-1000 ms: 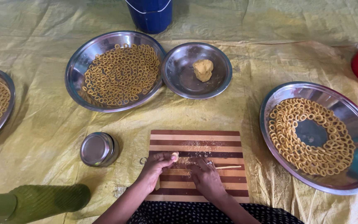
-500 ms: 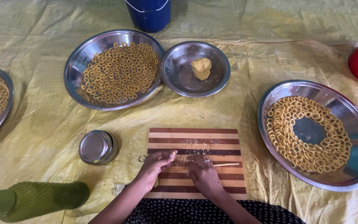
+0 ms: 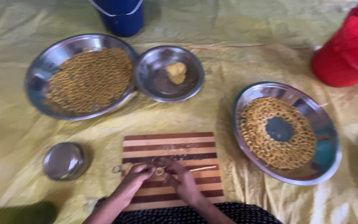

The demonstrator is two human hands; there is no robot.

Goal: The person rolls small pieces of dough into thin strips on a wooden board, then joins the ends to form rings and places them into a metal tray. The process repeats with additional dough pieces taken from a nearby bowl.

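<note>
Low in the frame, the left hand (image 3: 139, 174) and right hand (image 3: 178, 176) meet fingertip to fingertip, both pinched on a small pale ring of dough (image 3: 159, 171) held just above the striped brown wooden cutting board (image 3: 168, 145). A thin pale stick (image 3: 202, 168) lies on the board just right of the hands. At right, a wide steel plate (image 3: 326, 137) carries rings laid in a circle. At upper left sits a steel bowl heaped with rings (image 3: 42, 70), and beside it a smaller steel bowl (image 3: 154, 70) holding a dough lump (image 3: 176, 72).

Crinkled yellow sheet (image 3: 237, 25) covers floor; soft daylight
</note>
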